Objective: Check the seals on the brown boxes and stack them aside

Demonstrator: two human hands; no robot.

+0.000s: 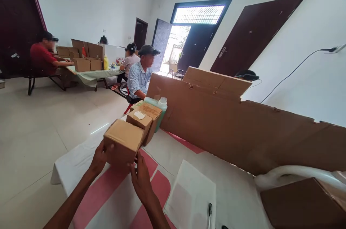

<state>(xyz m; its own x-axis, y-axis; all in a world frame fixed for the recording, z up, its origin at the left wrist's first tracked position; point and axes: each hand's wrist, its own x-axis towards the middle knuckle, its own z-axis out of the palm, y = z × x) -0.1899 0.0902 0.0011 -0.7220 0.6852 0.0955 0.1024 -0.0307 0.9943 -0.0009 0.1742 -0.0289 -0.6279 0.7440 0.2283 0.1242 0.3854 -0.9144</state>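
A closed brown cardboard box is between my two hands at the near left end of the table. My left hand grips its left side. At its lower right corner, the fingers of my right hand hold the edge. Whether its underside touches the table cannot be made out. Just behind it stands a smaller cardboard box with a white label on top. Another carton with printing is behind that, beside a translucent bottle of green liquid.
A tall cardboard panel runs along the table's far side. On the white and red cloth lie a clear plastic sheet or bag and a pen. A dark brown box sits at right. A person sits beyond the boxes; others work farther back.
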